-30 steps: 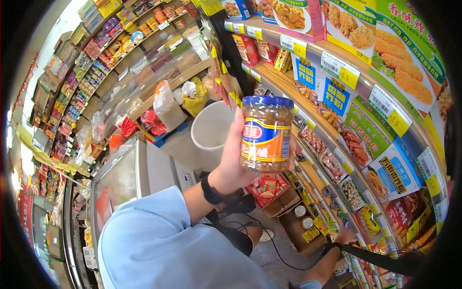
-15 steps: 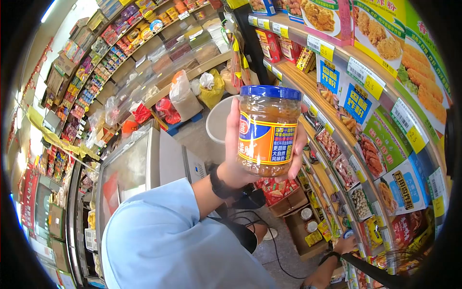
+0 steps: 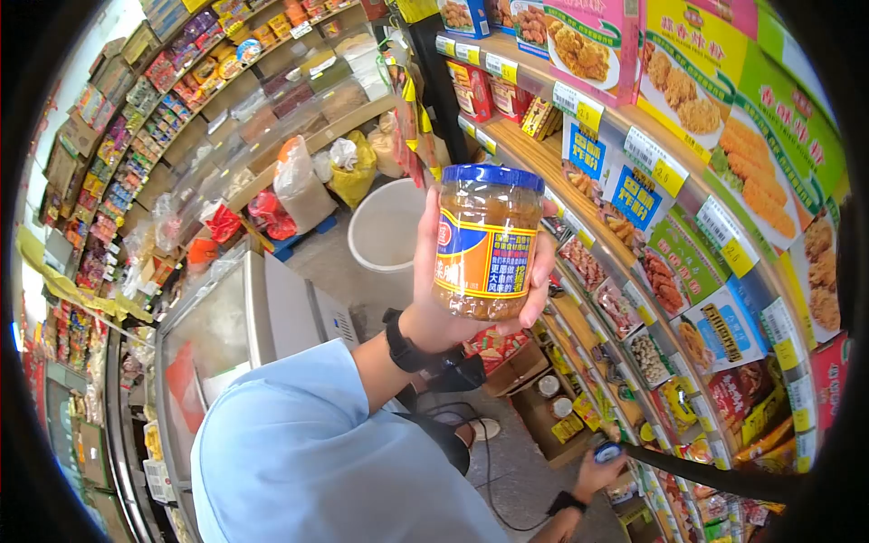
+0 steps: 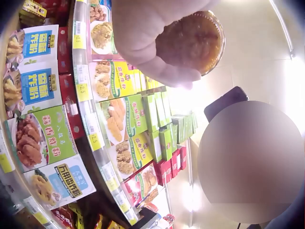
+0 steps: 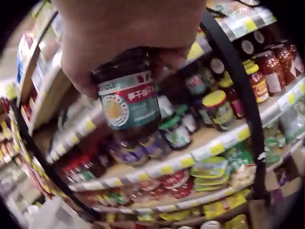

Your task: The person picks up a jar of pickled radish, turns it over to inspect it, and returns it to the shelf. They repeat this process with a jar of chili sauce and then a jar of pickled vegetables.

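My left hand (image 3: 439, 324) holds up a glass jar (image 3: 486, 244) of brown sauce with a blue lid and an orange and blue label. The jar stands nearly upright in the middle of the head view, thumb on one side and fingers round the other. From below, the left wrist view shows the base of this sauce jar (image 4: 195, 45) in the curled fingers. Low at the right, beside the shelves, my right hand (image 3: 597, 472) grips a second jar (image 3: 607, 452). In the right wrist view this dark-lidded jar (image 5: 129, 102) has a teal and red label; its top is partly hidden by the hand.
Shelves with boxed frying powder (image 3: 692, 77) curve along the right. Jars with yellow lids (image 5: 217, 109) stand on a lower shelf. A white bucket (image 3: 385, 226), a chest freezer (image 3: 217, 317) and an open carton (image 3: 548, 421) stand on the floor. A black strap (image 3: 715, 475) crosses at lower right.
The left hand's sauce jar has turned, so the label's text side now shows instead of its front. My right hand has drawn away from the shelf, bringing a jar with it.
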`<state>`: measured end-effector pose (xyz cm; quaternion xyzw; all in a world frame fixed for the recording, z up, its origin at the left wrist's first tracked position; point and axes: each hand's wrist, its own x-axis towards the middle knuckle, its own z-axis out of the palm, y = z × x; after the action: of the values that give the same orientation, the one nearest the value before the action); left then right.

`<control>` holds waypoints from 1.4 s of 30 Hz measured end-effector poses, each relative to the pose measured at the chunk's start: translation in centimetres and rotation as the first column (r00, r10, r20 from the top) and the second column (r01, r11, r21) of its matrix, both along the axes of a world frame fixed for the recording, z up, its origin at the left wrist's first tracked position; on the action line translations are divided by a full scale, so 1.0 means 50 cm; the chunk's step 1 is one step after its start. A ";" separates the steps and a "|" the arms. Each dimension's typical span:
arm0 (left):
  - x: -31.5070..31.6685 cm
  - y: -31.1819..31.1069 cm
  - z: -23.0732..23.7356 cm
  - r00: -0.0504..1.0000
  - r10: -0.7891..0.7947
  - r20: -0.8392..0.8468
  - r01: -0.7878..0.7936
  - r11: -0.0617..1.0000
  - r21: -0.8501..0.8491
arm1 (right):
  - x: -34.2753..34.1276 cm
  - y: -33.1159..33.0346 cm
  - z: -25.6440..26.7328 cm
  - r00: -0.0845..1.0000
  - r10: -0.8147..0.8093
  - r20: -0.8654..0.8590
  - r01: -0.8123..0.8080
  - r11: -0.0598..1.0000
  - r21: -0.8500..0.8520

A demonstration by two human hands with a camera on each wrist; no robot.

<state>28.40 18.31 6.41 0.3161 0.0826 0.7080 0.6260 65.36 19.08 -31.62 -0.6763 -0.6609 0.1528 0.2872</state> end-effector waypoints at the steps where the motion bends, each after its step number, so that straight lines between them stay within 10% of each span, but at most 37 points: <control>1: -0.008 -0.002 0.001 1.000 -0.021 0.015 0.021 1.000 0.021 | -0.022 -0.036 0.055 0.988 -0.002 -0.153 0.000 1.000 -0.015; 3: -0.028 -0.009 0.007 0.996 -0.075 0.043 0.072 0.996 0.059 | -0.021 -0.069 0.120 0.836 0.015 -0.548 -0.089 0.990 -0.109; 5: -0.038 -0.024 0.018 0.987 -0.120 0.110 0.115 0.992 0.055 | -0.105 -0.078 0.364 0.611 0.266 -0.746 -0.131 0.963 0.236; 11: -0.082 -0.101 0.070 0.967 -0.223 0.120 0.220 0.975 0.044 | -0.333 -0.015 0.791 0.043 0.349 -0.936 -0.326 0.891 0.317; 15: -0.142 -0.172 0.060 0.926 -0.322 0.196 0.337 0.940 -0.049 | -0.477 -0.001 0.918 0.076 0.467 -0.881 -0.606 0.723 0.331; 23: -0.268 -0.202 0.037 0.953 -0.245 0.180 0.259 0.964 -0.059 | -0.614 -0.050 0.908 0.299 0.427 -0.854 -0.634 0.757 0.156; 27: -0.339 -0.168 -0.016 0.974 0.063 -0.218 -0.132 0.938 -0.319 | -0.605 -0.038 0.852 0.381 0.475 -0.794 -0.716 0.694 0.072; 31: -0.395 0.051 -0.061 0.682 0.492 -0.541 -0.574 0.819 0.021 | -0.596 -0.078 0.839 0.476 0.404 -0.781 -0.568 0.819 0.077; 33: -0.422 0.177 -0.108 0.233 0.602 -0.763 -0.623 0.695 0.358 | -0.593 -0.087 0.830 0.495 0.375 -0.784 -0.461 0.878 0.129; 35: -0.417 0.272 -0.159 0.178 0.641 -0.747 -0.595 0.674 0.437 | -0.590 -0.076 0.843 0.504 0.404 -0.764 -0.464 0.872 0.155; 37: -0.414 0.373 -0.224 0.390 0.682 -0.619 -0.595 0.700 0.396 | -0.605 -0.060 0.886 0.551 0.389 -0.738 -0.432 0.890 0.147; 42: -0.389 0.474 -0.250 0.279 0.691 -0.667 -0.631 0.655 0.415 | -0.614 0.002 0.955 0.656 0.387 -0.649 -0.378 0.912 0.161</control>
<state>8.94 42.03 -6.11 0.5478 0.4448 0.6902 0.1604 34.67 19.17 16.14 -0.4200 -0.6416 0.4375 0.4695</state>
